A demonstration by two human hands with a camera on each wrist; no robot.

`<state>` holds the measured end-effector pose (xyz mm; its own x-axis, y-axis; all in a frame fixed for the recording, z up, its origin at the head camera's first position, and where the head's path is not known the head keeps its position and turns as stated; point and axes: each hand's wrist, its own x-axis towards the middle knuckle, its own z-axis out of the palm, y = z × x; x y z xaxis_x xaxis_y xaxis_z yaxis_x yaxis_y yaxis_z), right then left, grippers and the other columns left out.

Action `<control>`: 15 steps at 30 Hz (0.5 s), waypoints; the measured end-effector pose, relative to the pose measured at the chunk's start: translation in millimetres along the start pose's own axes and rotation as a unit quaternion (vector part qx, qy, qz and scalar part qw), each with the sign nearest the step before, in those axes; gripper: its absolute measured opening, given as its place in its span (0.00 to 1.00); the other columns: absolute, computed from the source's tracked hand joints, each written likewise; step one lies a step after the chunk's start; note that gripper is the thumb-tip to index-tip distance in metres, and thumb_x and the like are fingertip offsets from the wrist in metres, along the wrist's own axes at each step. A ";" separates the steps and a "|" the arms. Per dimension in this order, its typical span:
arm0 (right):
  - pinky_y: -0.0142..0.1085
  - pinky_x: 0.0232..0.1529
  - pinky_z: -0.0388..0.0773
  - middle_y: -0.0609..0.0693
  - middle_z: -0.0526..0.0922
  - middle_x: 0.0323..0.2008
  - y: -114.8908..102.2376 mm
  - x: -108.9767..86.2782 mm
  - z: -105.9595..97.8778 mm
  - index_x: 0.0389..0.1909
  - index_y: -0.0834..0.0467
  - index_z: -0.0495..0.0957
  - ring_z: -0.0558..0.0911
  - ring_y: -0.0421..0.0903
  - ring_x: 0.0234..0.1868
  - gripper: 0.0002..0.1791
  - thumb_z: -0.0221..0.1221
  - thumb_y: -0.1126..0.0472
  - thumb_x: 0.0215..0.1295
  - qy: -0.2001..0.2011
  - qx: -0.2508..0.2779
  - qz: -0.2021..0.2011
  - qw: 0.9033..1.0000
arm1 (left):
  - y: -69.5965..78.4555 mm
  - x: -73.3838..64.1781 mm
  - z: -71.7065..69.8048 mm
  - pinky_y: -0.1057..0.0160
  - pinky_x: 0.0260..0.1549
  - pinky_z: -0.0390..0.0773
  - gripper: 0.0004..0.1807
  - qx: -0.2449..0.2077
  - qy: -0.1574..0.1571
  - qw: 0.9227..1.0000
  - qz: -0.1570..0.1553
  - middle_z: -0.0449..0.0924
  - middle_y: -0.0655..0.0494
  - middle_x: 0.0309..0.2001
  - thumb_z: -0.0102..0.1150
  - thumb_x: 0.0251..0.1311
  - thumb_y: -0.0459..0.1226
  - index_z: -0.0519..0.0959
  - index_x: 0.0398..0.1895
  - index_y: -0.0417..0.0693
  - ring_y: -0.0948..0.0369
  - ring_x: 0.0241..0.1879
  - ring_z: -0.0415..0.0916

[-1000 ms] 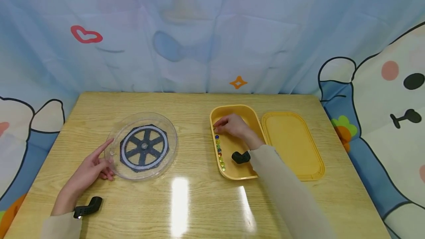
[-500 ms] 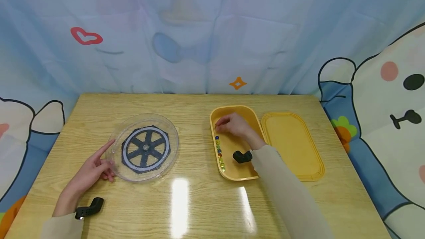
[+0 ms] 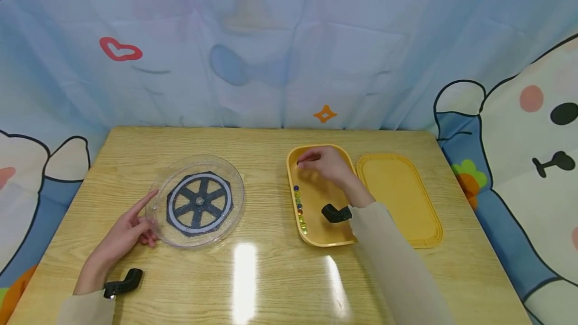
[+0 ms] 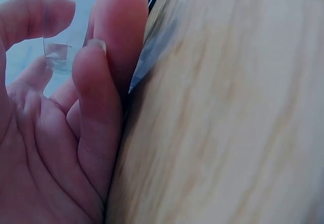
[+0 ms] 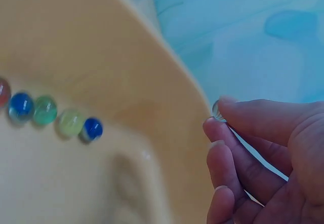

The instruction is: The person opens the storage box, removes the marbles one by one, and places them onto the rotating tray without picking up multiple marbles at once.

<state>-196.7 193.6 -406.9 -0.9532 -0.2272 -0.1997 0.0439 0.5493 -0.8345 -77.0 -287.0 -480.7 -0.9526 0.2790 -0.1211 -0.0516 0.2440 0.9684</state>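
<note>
Currently, the right hand (image 3: pixel 328 164) is pinching a small clear marble (image 5: pixel 217 111) between thumb and index finger, the tips nearly meeting, and is holding it over the far left part of a yellow tray (image 3: pixel 316 189). A row of coloured marbles (image 3: pixel 298 209) is lying along the tray's left wall, a blue one sitting at the far end. The left hand (image 3: pixel 124 234) is touching the left edge of a round transparent dish (image 3: pixel 180 167); its index finger is reaching straight to the rim and others are bending beside it, though whether they are gripping I cannot tell. A dark spoked shape (image 3: pixel 200 202) is showing within the dish's outline. Just right of the tray, a flat yellow lid (image 3: pixel 399 199) is lying on the wooden counter (image 3: pixel 284 275).
</note>
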 end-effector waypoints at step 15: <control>0.41 0.38 0.78 0.46 0.86 0.40 -39.5 -21.5 35.6 0.43 0.55 0.86 0.80 0.47 0.42 0.07 0.66 0.61 0.65 0.056 0.005 -0.092 0.994 | 0.2 1.2 0.5 0.59 0.20 0.81 0.40 0.004 0.011 1.000 -0.015 0.80 0.46 0.22 0.49 0.70 0.27 0.46 0.81 0.47 0.56 0.18 0.79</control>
<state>-167.3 148.2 -388.0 -0.9725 -0.2324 0.0150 -0.1321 0.4976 -0.8573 -78.0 -286.1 -480.8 -0.9569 0.2511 -0.1462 -0.0790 0.2592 0.9626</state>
